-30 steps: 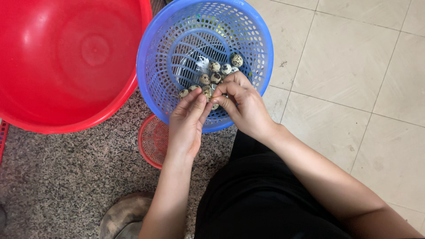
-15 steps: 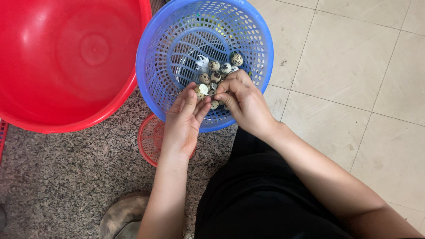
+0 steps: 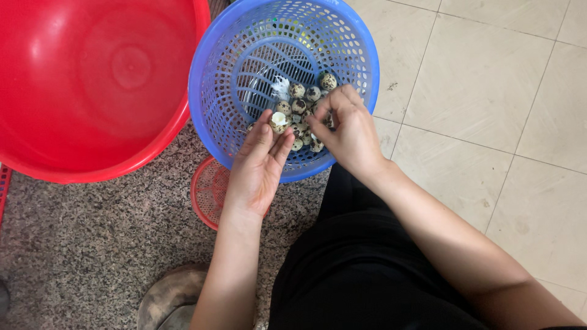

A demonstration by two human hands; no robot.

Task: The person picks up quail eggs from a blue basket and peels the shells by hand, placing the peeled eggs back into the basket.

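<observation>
Head view: left hand (image 3: pixel 257 168) lies palm-up at the near rim of the blue basket (image 3: pixel 214 67), fingertips pinching one partly peeled quail egg (image 3: pixel 279 122). Right hand (image 3: pixel 347 131) curls into the basket, fingers touching the speckled eggs (image 3: pixel 306 101); its grasp cannot be told. Red basin (image 3: pixel 92 79) sits left.

The floor carries everything: a speckled grey granite slab (image 3: pixel 92 244) on one side, pale square tiles (image 3: pixel 489 91) on the other. On the granite sits a big red basin (image 3: pixel 92 85). Just beside the basin stands a blue perforated basket (image 3: pixel 214 73), with a small red strainer (image 3: pixel 208 192) under its near edge.
</observation>
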